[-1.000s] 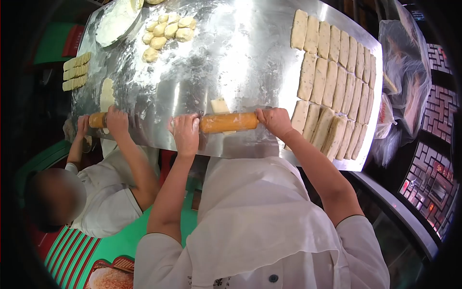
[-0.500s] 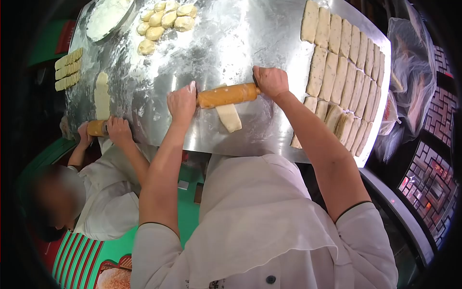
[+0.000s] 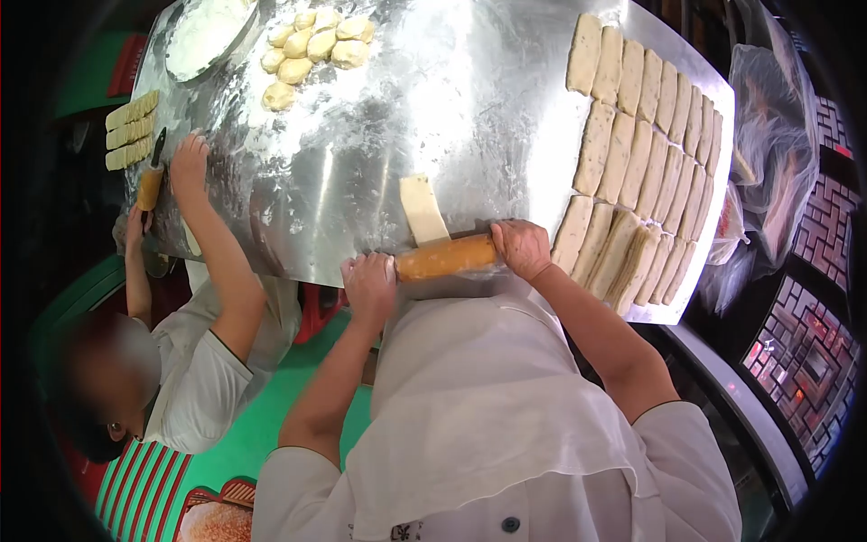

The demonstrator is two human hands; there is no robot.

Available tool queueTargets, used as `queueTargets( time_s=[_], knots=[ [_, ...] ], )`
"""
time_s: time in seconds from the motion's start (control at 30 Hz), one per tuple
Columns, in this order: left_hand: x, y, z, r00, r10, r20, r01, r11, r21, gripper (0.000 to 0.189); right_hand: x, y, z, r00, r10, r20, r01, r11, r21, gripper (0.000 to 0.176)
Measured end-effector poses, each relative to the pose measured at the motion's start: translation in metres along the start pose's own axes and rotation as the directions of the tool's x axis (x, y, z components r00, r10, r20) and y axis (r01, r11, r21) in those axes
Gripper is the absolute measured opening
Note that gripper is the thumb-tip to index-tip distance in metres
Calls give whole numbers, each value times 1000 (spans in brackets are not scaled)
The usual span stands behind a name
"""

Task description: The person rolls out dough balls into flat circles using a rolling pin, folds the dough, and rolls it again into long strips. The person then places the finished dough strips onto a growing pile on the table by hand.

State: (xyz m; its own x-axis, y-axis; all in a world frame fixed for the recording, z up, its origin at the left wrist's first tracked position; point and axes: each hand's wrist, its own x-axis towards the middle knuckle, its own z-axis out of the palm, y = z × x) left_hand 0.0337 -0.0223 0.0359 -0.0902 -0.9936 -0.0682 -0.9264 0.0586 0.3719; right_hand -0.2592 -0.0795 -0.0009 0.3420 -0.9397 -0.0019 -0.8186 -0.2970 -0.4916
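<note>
A wooden rolling pin (image 3: 446,258) lies across the near edge of the metal table, between my two hands. My left hand (image 3: 369,282) is closed round its left handle. Its right end is in the grip of my right hand (image 3: 521,246). Under the pin runs a flat pale strip of dough (image 3: 422,210), stretching away from me over the tabletop; its near end is hidden by the pin.
Rows of long dough strips (image 3: 632,149) line the table's right side. Round dough pieces (image 3: 316,43) and a flour bowl (image 3: 206,38) are at the back. On the left, a co-worker holds another rolling pin (image 3: 150,188) near small dough pieces (image 3: 129,132).
My hands have drawn the rolling pin toward me, to the table's near edge, uncovering the far part of the strip. The co-worker's right hand has lifted away from the other pin, now upright.
</note>
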Motion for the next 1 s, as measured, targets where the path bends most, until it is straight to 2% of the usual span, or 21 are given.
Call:
queueTargets(
  time_s=[0.07,0.13,0.2,0.27,0.37,0.47,0.53,0.6,0.67,0.77,0.87,0.93,0.97,1.0],
  knots=[
    [36,-19,10,1000,-13,-9,13,1000,17,22,43,0,-4,993,107,51,-103,992,-67,39],
    [88,-27,8,993,-115,-4,112,964,241,33,92,8,0,995,103,13,-101,986,-132,40],
    [141,-25,-13,972,-233,32,226,964,140,44,139,21,1,996,12,84,15,950,-313,13],
    [176,-50,2,983,-180,-43,184,967,174,46,176,24,0,994,51,101,-5,912,-411,8],
    [181,-44,0,976,-211,-62,219,949,227,47,182,27,1,990,58,125,2,899,-437,7],
    [143,-25,-8,974,-222,-43,227,956,188,42,135,19,-4,995,-22,97,54,936,-347,12],
    [105,-18,-2,985,-97,-146,114,987,113,34,97,7,-6,988,156,10,-154,982,-110,38],
    [69,-11,3,993,-92,-77,104,978,182,24,59,5,-1,994,109,-14,-109,993,-49,36],
    [32,-2,10,992,-83,-92,91,991,96,21,26,2,0,996,83,-14,-84,995,-45,32],
    [-9,11,12,995,-97,-9,98,986,132,20,-11,-5,-10,1000,13,-9,-13,999,-46,31],
    [-24,10,16,994,-90,69,86,994,61,22,-30,0,-8,1000,-9,23,9,1000,-22,29],
    [-13,2,10,972,-123,201,137,989,-58,27,-26,-3,-16,996,58,63,-58,998,6,34],
    [-3,-6,9,959,-256,119,283,876,-391,29,-23,-4,-20,967,214,135,-211,977,-36,37],
    [24,-6,-3,911,-403,88,350,641,-684,31,-21,-6,-24,909,366,201,-355,931,-90,41]
  ],
)
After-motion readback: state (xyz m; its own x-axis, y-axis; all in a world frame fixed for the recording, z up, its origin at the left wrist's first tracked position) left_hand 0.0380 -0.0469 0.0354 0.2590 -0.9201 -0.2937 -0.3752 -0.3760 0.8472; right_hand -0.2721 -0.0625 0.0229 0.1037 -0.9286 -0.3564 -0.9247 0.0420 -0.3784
